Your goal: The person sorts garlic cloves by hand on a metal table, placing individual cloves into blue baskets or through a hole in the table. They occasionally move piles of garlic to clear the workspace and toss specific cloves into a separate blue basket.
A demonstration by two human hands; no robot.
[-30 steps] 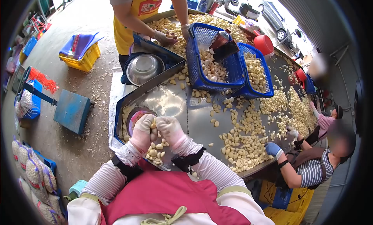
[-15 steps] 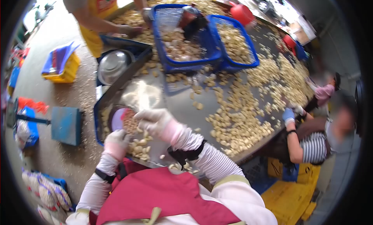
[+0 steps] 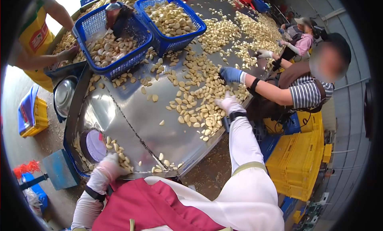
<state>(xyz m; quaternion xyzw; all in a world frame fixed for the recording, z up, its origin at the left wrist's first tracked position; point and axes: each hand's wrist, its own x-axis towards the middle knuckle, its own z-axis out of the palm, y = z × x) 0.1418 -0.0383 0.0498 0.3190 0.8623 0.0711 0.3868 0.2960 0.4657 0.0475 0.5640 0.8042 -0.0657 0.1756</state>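
My right hand (image 3: 229, 103), in a pale glove, reaches out to the pile of garlic cloves (image 3: 195, 93) at the table's near right side. Its fingers are spread and touch the edge of the pile. My left hand (image 3: 110, 166), also gloved, rests at the near left corner beside a few loose garlic cloves (image 3: 124, 162). Its fingers are curled in, and whatever they may hold is hidden. Just beyond it a lilac round piece (image 3: 96, 145) shows in an opening of the metal table (image 3: 139, 107).
Two blue baskets of garlic stand at the back, a left basket (image 3: 107, 67) and a right basket (image 3: 163, 39). A co-worker's blue-gloved hand (image 3: 232, 75) works close to my right hand. Yellow crates (image 3: 295, 159) stand below right; a metal bowl (image 3: 65, 96) is at left.
My right hand has gone from near the left hand across to the clove pile at right, its fingers now spread. My left hand stays by the opening. The view has turned right.
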